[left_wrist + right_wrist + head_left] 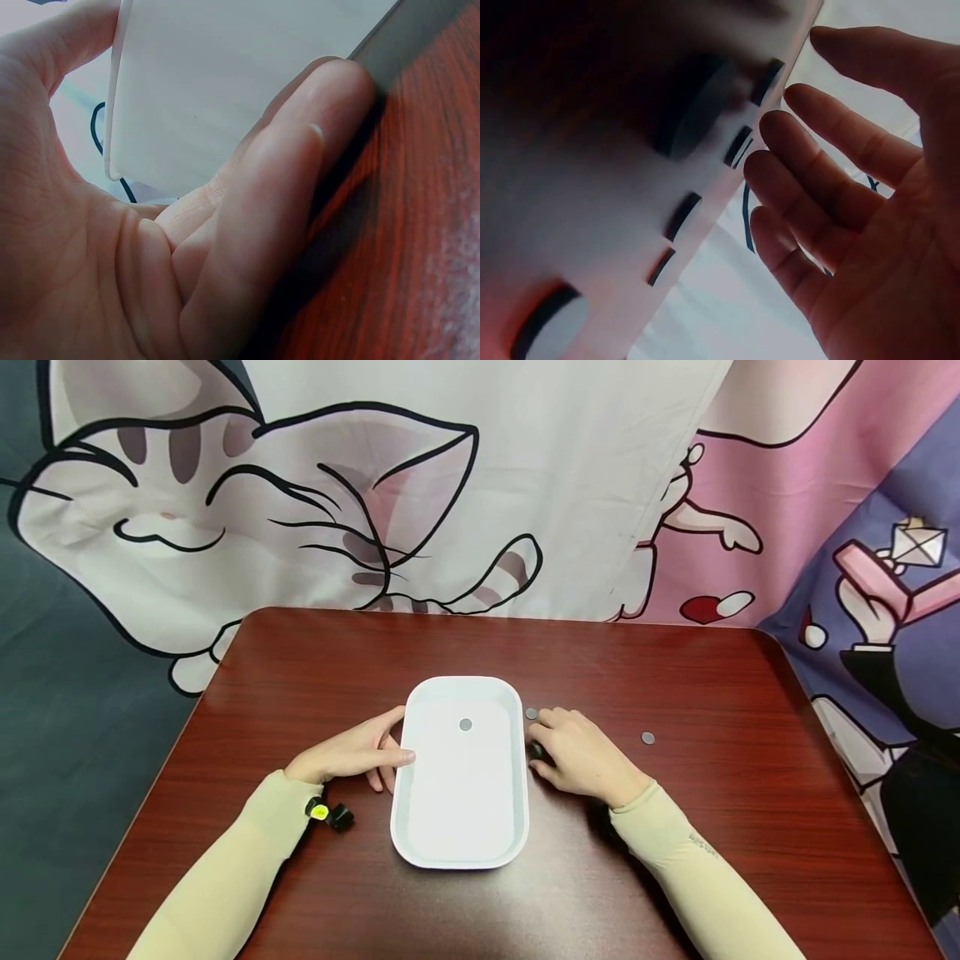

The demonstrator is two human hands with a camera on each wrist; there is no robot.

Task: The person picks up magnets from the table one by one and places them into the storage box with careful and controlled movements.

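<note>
A white rectangular tray (461, 797) with rounded corners lies on the table, one flat grey disc (466, 724) inside it. At its left side my left hand (356, 753) grips the wall, thumb over the rim and fingers (262, 195) against the outside. My right hand (573, 752) is beside the right wall, fingers loosely bent. In the right wrist view its thumb and fingers (832, 202) stand apart, with several dark-edged discs (682, 217) beyond the fingertips. Another grey disc (532, 713) sits by the index finger. A small black thing (537, 749) shows between thumb and fingers.
Farther right on the reddish-brown table (322, 893) lies a grey disc (648, 737). Behind the table hangs a cloth (585, 485) printed with cartoon figures. A black wrist device (330, 814) hangs at my left cuff. A dark object (918, 827) stands off the right table edge.
</note>
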